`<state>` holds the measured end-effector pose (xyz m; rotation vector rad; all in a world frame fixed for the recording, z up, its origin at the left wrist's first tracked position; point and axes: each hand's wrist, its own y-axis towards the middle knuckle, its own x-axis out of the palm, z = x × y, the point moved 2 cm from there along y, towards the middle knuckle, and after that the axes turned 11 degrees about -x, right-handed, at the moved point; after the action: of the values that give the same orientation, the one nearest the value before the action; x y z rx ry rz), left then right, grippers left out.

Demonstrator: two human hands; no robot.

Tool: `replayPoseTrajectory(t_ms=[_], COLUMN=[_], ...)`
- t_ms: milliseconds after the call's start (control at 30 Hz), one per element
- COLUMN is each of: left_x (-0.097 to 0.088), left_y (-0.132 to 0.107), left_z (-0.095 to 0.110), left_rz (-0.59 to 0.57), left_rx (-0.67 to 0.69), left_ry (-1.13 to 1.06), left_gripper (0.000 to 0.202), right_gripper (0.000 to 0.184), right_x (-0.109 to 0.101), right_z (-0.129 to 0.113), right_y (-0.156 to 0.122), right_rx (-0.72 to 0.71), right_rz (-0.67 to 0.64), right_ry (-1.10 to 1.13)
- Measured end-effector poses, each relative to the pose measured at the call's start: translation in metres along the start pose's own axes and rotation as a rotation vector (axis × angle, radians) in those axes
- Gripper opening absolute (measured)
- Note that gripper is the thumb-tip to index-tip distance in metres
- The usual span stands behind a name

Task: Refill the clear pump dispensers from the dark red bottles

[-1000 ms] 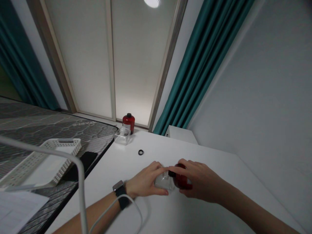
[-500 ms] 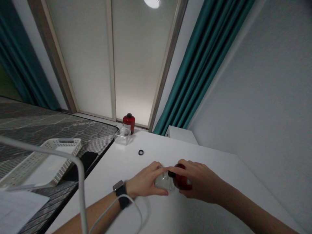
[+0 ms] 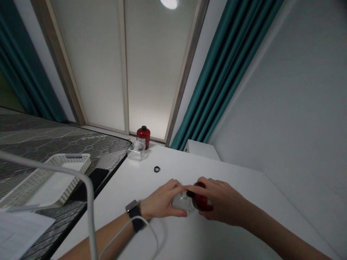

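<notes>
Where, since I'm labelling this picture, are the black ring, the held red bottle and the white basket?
Black ring (image 3: 156, 171): head view, on its lower band.
Held red bottle (image 3: 200, 202): head view, on its body, beside the cap (image 3: 191, 194).
White basket (image 3: 34, 180): head view, on its perforated side wall.

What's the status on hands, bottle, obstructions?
Left hand around clear container. Right hand holding red bottle, tipped toward it. No obstruction seen; black ring lies apart.
</notes>
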<state>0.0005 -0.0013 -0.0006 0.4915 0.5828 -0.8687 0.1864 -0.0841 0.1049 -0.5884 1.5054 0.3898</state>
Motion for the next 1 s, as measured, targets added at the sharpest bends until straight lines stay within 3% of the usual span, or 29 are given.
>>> replayPoseTrajectory(t_ms=[1000], left_x=[0.0003], left_y=[0.0006], left_z=[0.0], left_rz=[0.005], left_rx=[0.016], left_ry=[-0.004], left_gripper=[0.068], right_gripper=[0.076], right_x=[-0.0009], right_z=[-0.0011], right_y=[0.0008], right_rx=[0.008], right_rz=[-0.042], right_ry=[-0.016])
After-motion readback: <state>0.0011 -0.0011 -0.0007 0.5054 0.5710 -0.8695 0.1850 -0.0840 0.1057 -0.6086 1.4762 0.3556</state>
